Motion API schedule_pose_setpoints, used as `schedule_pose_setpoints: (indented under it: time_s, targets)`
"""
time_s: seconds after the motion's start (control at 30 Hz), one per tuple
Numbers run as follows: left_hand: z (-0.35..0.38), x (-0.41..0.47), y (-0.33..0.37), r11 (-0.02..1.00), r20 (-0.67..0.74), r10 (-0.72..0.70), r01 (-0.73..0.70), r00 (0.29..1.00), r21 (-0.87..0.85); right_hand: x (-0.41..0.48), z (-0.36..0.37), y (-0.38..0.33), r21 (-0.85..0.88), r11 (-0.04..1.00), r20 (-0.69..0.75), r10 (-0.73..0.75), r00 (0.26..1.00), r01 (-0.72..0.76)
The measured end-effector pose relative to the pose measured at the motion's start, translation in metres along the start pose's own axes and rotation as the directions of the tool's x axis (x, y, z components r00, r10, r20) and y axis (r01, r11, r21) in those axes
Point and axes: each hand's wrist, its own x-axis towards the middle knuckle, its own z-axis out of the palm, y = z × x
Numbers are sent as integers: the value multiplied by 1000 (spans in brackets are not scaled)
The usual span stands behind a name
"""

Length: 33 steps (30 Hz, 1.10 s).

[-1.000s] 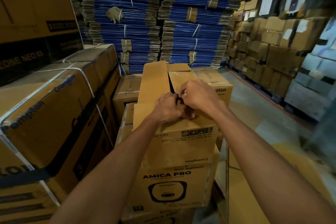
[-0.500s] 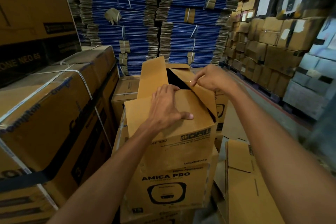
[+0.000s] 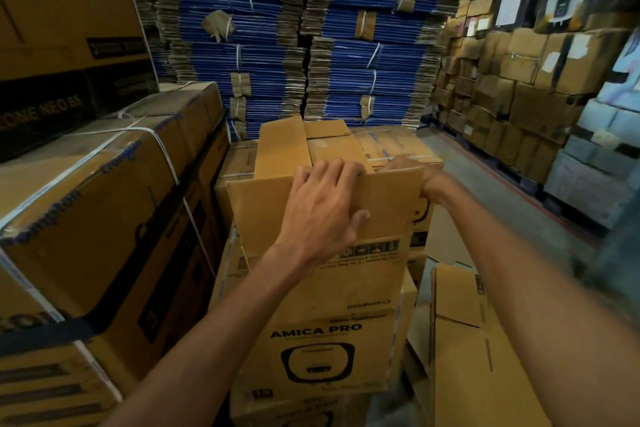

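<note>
Atop the AMICA PRO carton (image 3: 313,336), an open carton (image 3: 349,282) is sitting; left hand (image 3: 322,215) is gripping its near flap (image 3: 391,199), fingers curling over the edge; right hand (image 3: 405,163) is resting behind that flap, grip hidden.

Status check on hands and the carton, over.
Left hand grips the carton by its near flap, fingers over the edge. Right hand half hidden behind flap, grip unclear. Carton atop AMICA PRO box; nothing blocking.

A plain tan open carton (image 3: 388,204) carries a small black-printed label. The tan carton beneath (image 3: 311,350) bears black "AMICA PRO" lettering and a black line drawing. Behind, flattened cartons (image 3: 263,55) show deep blue faces, brown corrugated edges and white ties. At left, a brown strapped box (image 3: 104,211) has blue lettering, white strapping and a black band.
</note>
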Motion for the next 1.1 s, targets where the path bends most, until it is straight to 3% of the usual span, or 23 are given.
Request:
schedule_pose_setpoints:
  time_s: [0.07,0.17,0.23,0.3,0.37,0.4,0.47,0.53,0.57,0.63,0.67,0.7,0.83,0.9,0.97,1.07,1.1]
  targets:
    - [-6,1,3,999,24,25,-26,999,30,-3,10,9,169,981,-71,107,992,-93]
    - [-18,2,10,993,72,53,-60,996,98,7,16,28,251,963,-27,106,994,-95]
    - [-25,0,16,986,108,62,-78,992,148,15,18,42,99,995,19,1,1000,-3]
    - [-36,-3,27,986,156,54,-78,986,150,3,20,28,85,988,192,-141,971,127]
    - [-46,-5,38,990,315,-4,-40,949,133,-3,26,20,-72,955,319,-251,914,288]
    - [-49,-8,41,991,392,-26,-26,920,128,-6,29,20,-171,918,347,-284,894,358]
    - [-55,-11,42,995,496,-37,-16,868,103,-6,35,25,-193,900,317,-319,893,390]
    - [-56,-15,38,999,676,-48,45,735,23,-3,44,33,-167,905,248,-346,905,392]
    - [-58,-15,35,991,791,-31,121,611,-55,-7,48,36,-149,906,208,-362,908,396]
    - [-56,-16,26,940,914,105,261,391,-219,-12,55,40,-159,905,129,-377,917,394]
    - [-53,-17,19,924,920,172,266,352,-275,-15,59,41,-186,903,104,-373,922,386]
    - [-46,-20,11,913,904,211,254,372,-318,-18,64,41,-215,902,85,-365,927,374]
    - [-7,-35,-13,924,725,246,69,643,-375,-34,76,34,-304,875,29,-387,921,377]
    - [3,-35,-17,923,649,264,8,714,-384,-40,84,38,-310,868,-2,-408,913,387]
    - [3,-25,-22,938,654,229,16,721,-345,-42,90,45,-335,848,-32,-445,895,410]
    - [0,-9,-40,986,793,149,-30,591,-163,-42,93,52,-367,828,-36,-469,883,425]
    - [-3,-4,-44,991,797,134,-100,589,-93,-42,93,53,-366,827,-32,-470,882,427]
